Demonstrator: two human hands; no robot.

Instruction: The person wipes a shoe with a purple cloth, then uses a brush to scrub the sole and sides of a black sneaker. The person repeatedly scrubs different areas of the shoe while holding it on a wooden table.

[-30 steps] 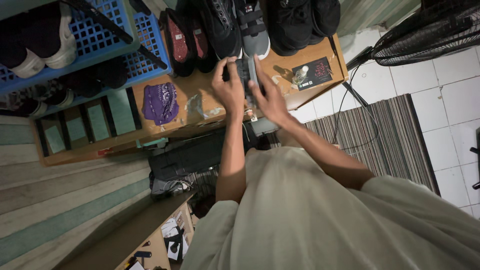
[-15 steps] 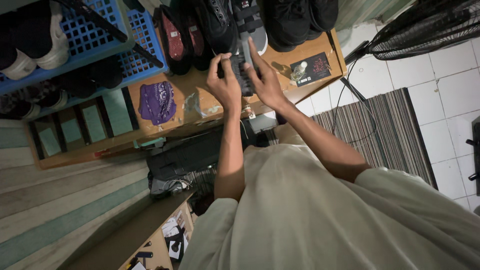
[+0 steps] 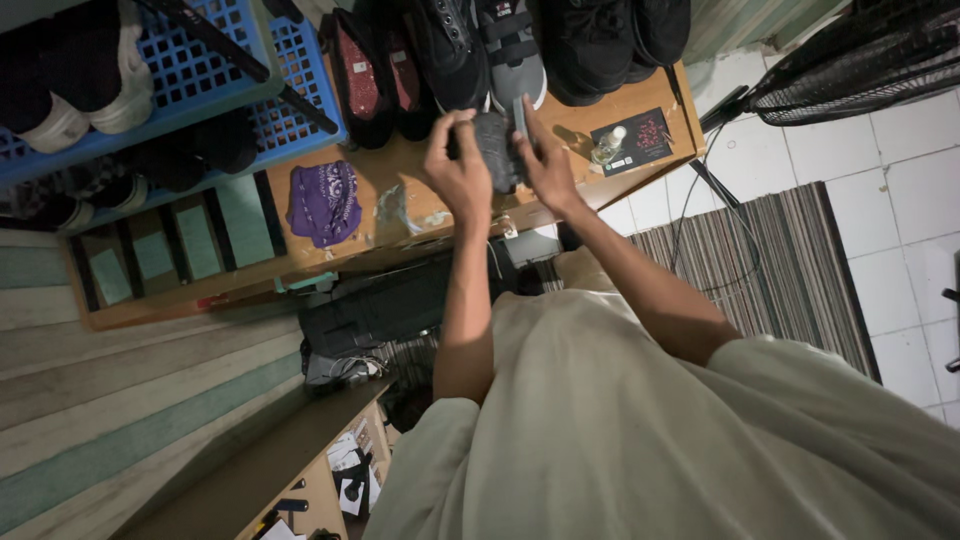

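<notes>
Head view, hands: left hand (image 3: 458,168) and right hand (image 3: 545,160) both closed around a dark shoe (image 3: 497,148), fingers curled on its sides.
Shoe position: lifted just above the wooden shelf (image 3: 630,95), near the grey sneaker (image 3: 512,60).
Progress: shoe held off the shelf, not set down; the other shoes are lined up behind.
Nearby: purple cloth (image 3: 324,203), blue basket (image 3: 200,70).

- One head-worn view, looking steeply down past the person's chest and arms.
- It faces a wooden shelf (image 3: 640,110) from close range, the tiled floor (image 3: 900,220) to one side.
</notes>
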